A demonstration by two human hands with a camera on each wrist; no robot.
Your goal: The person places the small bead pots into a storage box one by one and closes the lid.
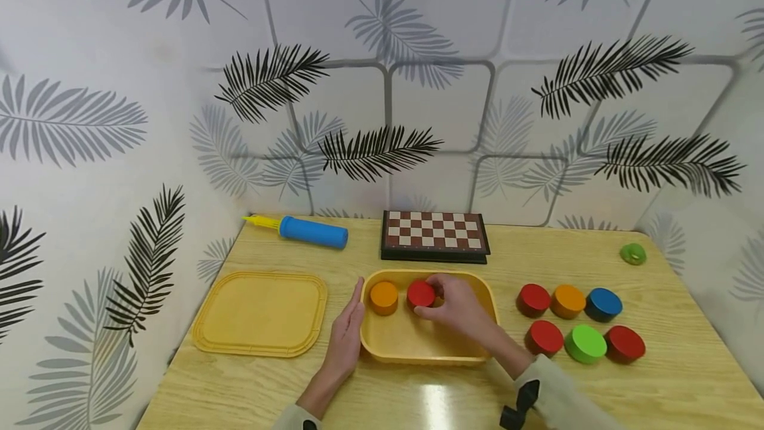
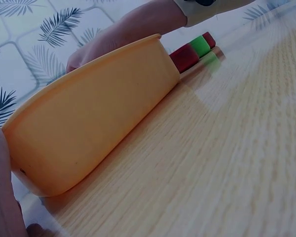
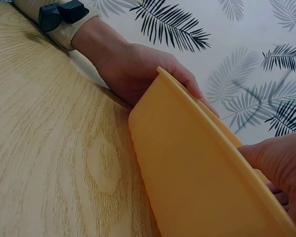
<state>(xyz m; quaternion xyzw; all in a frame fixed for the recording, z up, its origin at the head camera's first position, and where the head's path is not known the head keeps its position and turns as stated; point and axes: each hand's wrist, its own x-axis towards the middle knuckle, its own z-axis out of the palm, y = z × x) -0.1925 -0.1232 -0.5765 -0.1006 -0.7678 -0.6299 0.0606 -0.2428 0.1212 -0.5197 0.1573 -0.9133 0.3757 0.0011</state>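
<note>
A yellow plastic bin (image 1: 426, 358) stands on the wooden table in front of me. My left hand (image 1: 345, 338) lies with straight fingers along its left wall. Inside the bin, my right hand (image 1: 458, 307) holds a red round block (image 1: 420, 294) between thumb and fingers. To the left of that block sits an orange round block (image 1: 384, 297). A bit of something orange shows behind the right fingers, mostly hidden. In the left wrist view the bin's outer wall (image 2: 93, 118) hides the blocks inside; in the right wrist view the wall (image 3: 187, 158) hides them too.
Right of the bin stand several round blocks, among them a blue one (image 1: 603, 304) and a green one (image 1: 585, 344). A yellow lid (image 1: 259, 314) lies at left. Farther back are a blue pump (image 1: 313, 231), a chessboard box (image 1: 434, 231) and a small green toy (image 1: 633, 253).
</note>
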